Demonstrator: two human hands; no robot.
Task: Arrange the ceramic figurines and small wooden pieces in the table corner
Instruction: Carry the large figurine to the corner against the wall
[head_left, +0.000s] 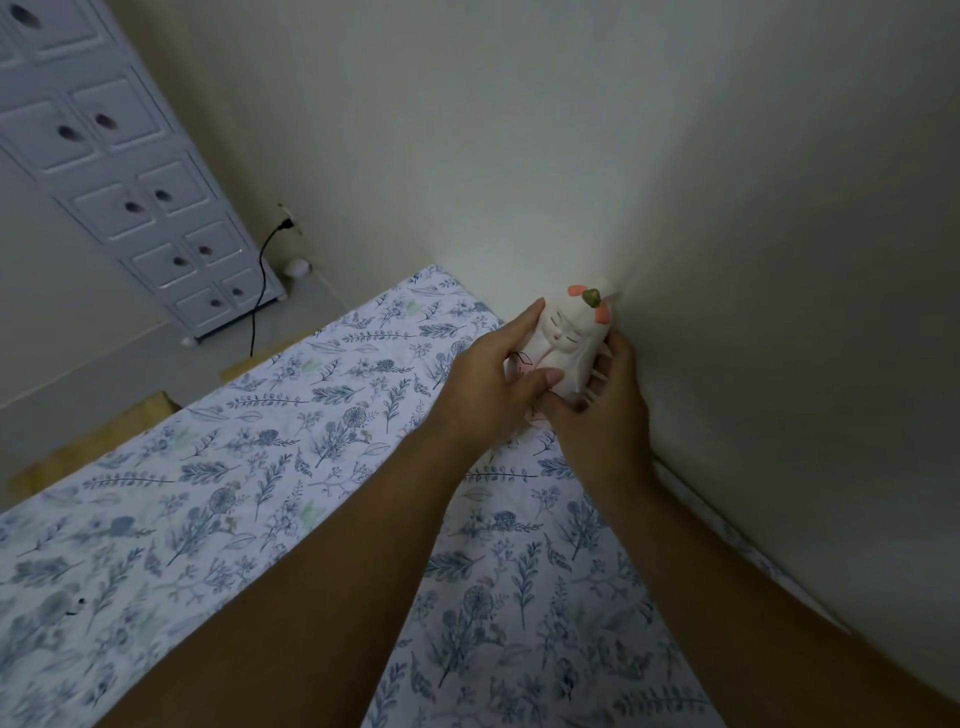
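Your left hand (485, 387) and right hand (605, 410) | fingers clasp white ceramic horned figurine (569, 343) | over floral-clothed surface (270, 467) corner

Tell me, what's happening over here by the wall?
A person is holding a white ceramic figurine with both hands: the left hand wraps its front, the right hand cups its far side. The figurine has a small face, pink ears and a little horn. It sits at the far corner of a table covered by a floral cloth, right where the two walls meet. No other pieces are visible at this moment.
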